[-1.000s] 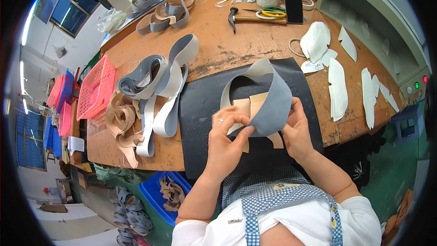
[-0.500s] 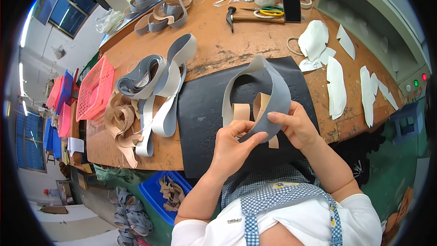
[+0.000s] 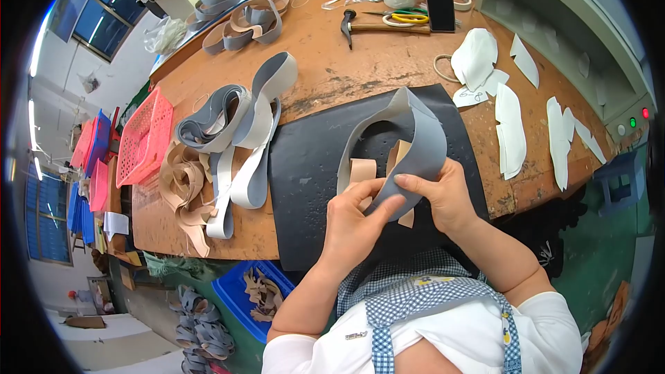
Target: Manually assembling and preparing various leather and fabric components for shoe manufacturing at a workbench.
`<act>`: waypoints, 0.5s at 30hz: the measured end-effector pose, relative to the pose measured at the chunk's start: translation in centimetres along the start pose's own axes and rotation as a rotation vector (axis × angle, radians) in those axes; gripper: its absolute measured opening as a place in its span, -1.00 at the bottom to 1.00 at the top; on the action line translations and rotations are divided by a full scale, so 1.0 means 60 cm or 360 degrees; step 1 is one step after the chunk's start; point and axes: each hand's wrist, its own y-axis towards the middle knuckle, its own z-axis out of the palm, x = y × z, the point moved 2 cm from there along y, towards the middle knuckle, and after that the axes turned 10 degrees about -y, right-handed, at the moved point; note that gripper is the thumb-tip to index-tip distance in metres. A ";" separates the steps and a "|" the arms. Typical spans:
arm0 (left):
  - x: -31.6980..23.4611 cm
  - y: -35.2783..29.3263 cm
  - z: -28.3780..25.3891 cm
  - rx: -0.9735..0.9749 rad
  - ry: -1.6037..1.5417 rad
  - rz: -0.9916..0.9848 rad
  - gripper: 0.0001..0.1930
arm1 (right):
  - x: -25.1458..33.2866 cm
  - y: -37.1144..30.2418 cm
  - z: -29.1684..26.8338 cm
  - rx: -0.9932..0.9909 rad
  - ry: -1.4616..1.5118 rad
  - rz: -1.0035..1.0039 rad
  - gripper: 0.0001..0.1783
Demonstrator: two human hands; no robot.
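One blue-grey band (image 3: 426, 140), looped, is above the black mat (image 3: 305, 194); the left hand (image 3: 350, 227) and right hand (image 3: 449, 198) both clamp its near side between thumb and fingers, with tan strips (image 3: 363, 170) showing through the loop

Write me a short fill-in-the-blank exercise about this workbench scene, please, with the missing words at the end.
1. The left hand and right hand hold a curved blue-grey strip over a mat coloured ____.
2. In the picture, the hammer lies to the ____ of the phone.
3. The bin holding tan scraps is coloured ____.
4. Just right of the green button is another button coloured ____.

Missing words: black; left; blue; red.
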 end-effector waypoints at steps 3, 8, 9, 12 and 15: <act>0.010 0.001 -0.001 -0.0059 -0.0267 -0.0272 -0.80 | 0.006 -0.002 0.005 0.0008 0.0164 0.0061 -0.66; 0.019 -0.008 -0.003 -0.0100 -0.0152 -0.0011 -0.83 | 0.011 0.014 -0.017 -0.0047 0.0407 0.0148 -0.70; 0.021 -0.009 -0.002 -0.0112 -0.0193 -0.0037 -0.83 | 0.009 0.013 -0.018 -0.0047 0.0404 0.0113 -0.71; 0.021 -0.009 -0.004 -0.0082 -0.0175 -0.0051 -0.82 | 0.007 0.013 -0.018 -0.0071 0.0392 0.0080 -0.72; 0.024 -0.007 -0.007 -0.0007 -0.0234 -0.0190 -0.79 | 0.011 0.012 -0.017 -0.0126 0.0204 0.0001 -0.72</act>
